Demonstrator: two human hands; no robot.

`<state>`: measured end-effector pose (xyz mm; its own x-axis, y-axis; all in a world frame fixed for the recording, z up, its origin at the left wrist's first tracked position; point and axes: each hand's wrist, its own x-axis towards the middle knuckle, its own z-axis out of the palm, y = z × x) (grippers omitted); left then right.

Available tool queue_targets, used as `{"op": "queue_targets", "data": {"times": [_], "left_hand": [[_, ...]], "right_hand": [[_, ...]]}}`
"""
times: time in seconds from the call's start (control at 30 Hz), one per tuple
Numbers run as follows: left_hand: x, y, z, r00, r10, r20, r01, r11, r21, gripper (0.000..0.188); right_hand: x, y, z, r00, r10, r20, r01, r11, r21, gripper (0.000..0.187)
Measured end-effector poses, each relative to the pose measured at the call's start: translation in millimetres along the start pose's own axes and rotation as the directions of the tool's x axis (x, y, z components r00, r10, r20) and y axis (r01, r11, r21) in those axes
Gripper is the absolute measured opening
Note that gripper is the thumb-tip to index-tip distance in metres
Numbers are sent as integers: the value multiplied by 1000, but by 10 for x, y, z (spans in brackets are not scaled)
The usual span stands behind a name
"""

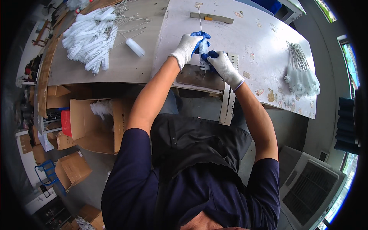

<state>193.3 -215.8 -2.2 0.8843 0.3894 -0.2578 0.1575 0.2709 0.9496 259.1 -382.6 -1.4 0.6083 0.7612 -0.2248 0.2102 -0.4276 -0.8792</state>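
A white-bristled wire brush stands over the near part of the white-topped table, its long thin wire handle reaching toward the far edge. My left hand, in a white glove with blue-coated fingers, is closed round the upper bristles near the handle. On the brush's right side is my right hand, gloved the same way, its fingers curled in beside the bristles. A dark edge shows by its fingers, but whether it is a tool is hard to make out. Beneath the bristle end lies a brownish plate at the table's near edge.
A heap of similar brushes covers the left table, with one brush lying apart. A bundle of brushes lies at the right. A perforated metal strip overhangs the near edge. An open cardboard box stands below left.
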Motion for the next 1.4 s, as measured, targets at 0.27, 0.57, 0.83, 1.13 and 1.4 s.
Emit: {"op": "queue_targets", "data": {"times": [0.27,0.57,0.83,1.13,1.4], "left_hand": [[30,-96,6,998,-23,-63,28,998,65,25],[61,-157,40,996,-55,-76,57,998,17,22],[144,-240,39,996,-8,-84,18,992,123,22],[230,-242,119,996,-23,-90,37,986,162,16],[202,-100,520,991,-75,107,34,937,346,21]], "right_hand": [[44,-2,29,991,-131,40,136,926,-352,26],[-464,111,-203,795,-593,129,481,486,-730,36],[-247,119,-187,570,-616,544,714,44,-698,56],[4,-78,-234,534,-434,726,776,-88,-624,33],[-4,144,-156,422,-587,691,769,-172,-616,18]]}}
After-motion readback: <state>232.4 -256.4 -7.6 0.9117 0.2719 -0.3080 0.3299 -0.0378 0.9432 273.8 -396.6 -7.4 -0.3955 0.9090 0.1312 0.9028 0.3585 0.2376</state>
